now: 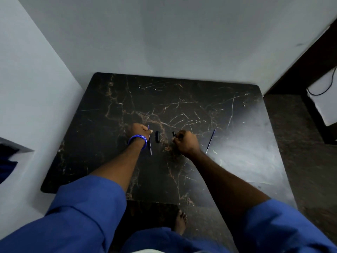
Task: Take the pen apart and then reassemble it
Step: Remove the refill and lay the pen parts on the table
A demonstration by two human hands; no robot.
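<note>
- Left hand point(139, 131): fingers pinch thin refill point(149, 141), left of black cap point(157, 136).
- Right hand point(186, 143): fingers closed on black barrel point(173, 134).
- Second refill point(210, 141) lies right of cap; surface point(228, 161) bare toward edges.

Dim, wide-angle view; soft glare on the table point(242, 147) at right.

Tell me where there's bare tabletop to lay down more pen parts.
The far half of the table, up to the wall, is bare, and so is the near strip between the forearms. It is crowded mid-table: left hand at a thin refill, black cap, right hand on a black piece, second refill.
</note>
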